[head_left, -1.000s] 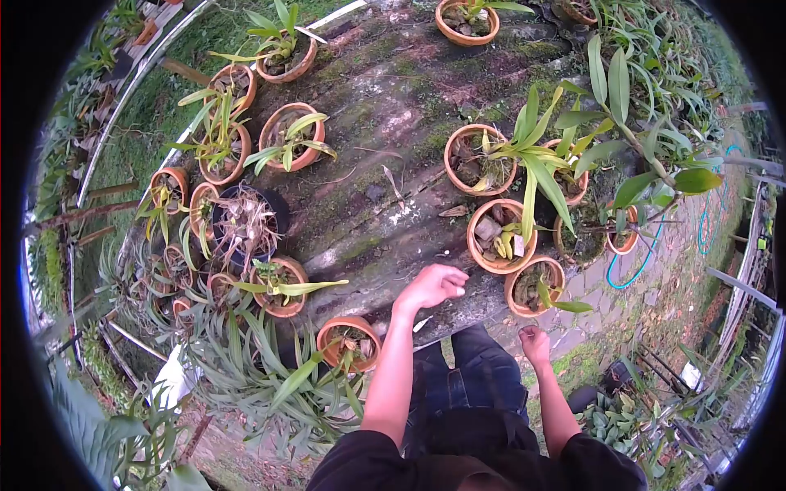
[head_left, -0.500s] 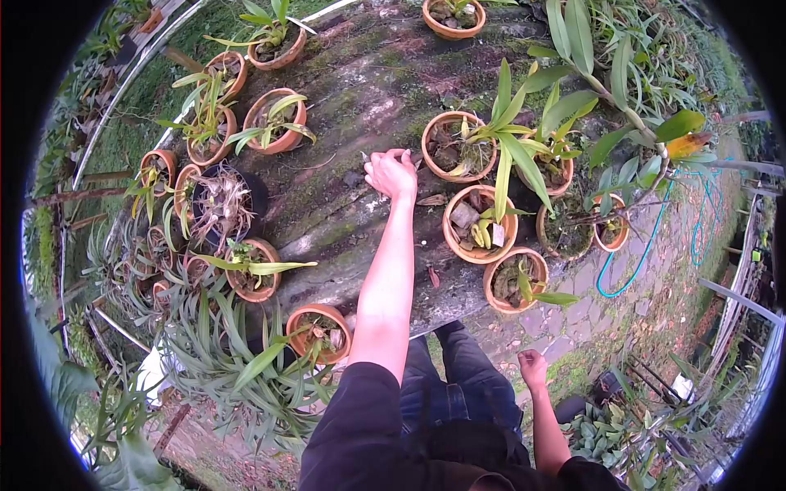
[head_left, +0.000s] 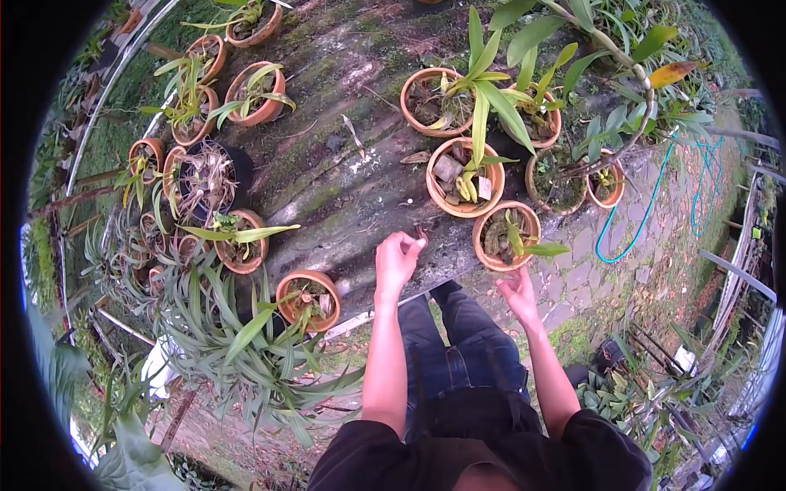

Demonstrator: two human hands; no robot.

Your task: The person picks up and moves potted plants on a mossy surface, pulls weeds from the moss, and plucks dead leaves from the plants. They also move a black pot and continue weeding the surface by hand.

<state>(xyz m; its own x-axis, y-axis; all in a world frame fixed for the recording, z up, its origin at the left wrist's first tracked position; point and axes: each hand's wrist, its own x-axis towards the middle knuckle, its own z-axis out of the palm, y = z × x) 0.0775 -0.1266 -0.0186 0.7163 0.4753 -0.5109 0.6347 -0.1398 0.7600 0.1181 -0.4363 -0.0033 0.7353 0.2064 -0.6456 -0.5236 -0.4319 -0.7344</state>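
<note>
My left hand (head_left: 396, 260) is low over the near part of the mossy table (head_left: 327, 204), thumb and fingers pinched together at a small reddish-brown dry leaf (head_left: 422, 235). My right hand (head_left: 518, 296) has its fingers partly extended just below a terracotta pot (head_left: 506, 237) at the table's near right edge. Whether the fingertips touch the pot is hard to tell. That pot holds a small plant with one green leaf hanging over the rim. Behind it stands another terracotta pot (head_left: 465, 178) with chunks and yellowish stems. A pale, thin dry leaf (head_left: 354, 136) lies mid-table.
More potted orchids stand along the left, including a terracotta pot (head_left: 256, 94) and a black pot (head_left: 241, 172) of dry roots. A near-edge pot (head_left: 309, 301) sits beside long-leaved plants. A teal hose (head_left: 630, 237) lies on the paving at right.
My left hand has come back from mid-table toward the near edge, uncovering the pale dry leaf. My right hand has risen to the near right pot. The view has shifted slightly.
</note>
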